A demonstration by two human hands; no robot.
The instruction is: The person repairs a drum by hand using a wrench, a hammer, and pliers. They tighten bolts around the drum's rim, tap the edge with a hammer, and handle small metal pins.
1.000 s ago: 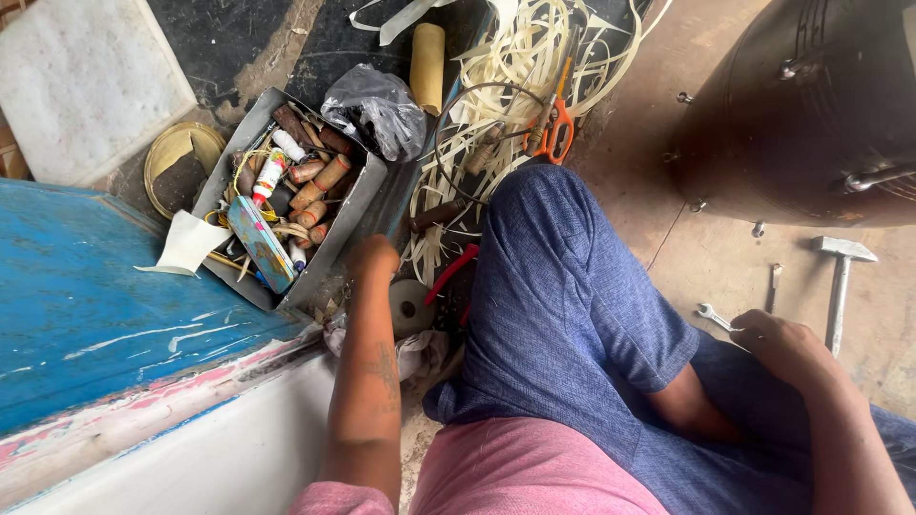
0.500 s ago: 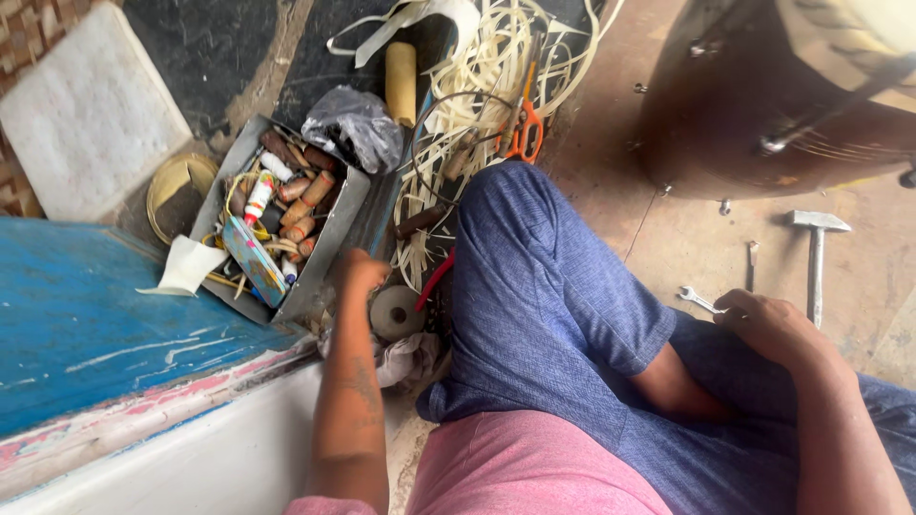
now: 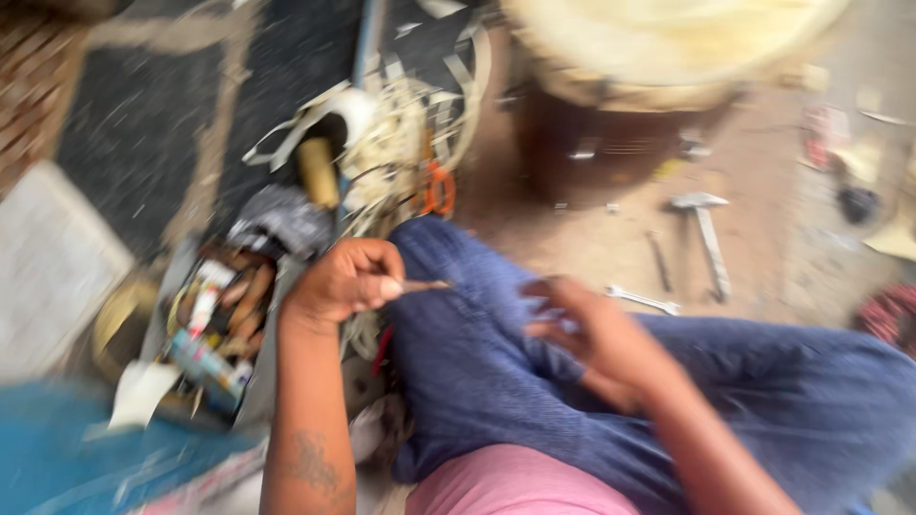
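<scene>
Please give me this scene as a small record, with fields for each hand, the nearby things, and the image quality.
left hand: pinches a small thin pointed piece above the blue trouser knee
right hand: open fingers, over the lap, holds nothing that can be made out
grey metal box of small tools: on the floor, beside the left hand
grey metal hammer: on the floor, beyond the right hand
small silver spanner: near the hammer
picture: blurred by motion

The tool tray (image 3: pixel 215 329) lies left of the left hand (image 3: pixel 343 281), the wrench (image 3: pixel 644 301) and hammer (image 3: pixel 706 234) lie on the floor (image 3: pixel 592 238) beyond the right hand (image 3: pixel 592 329).
</scene>
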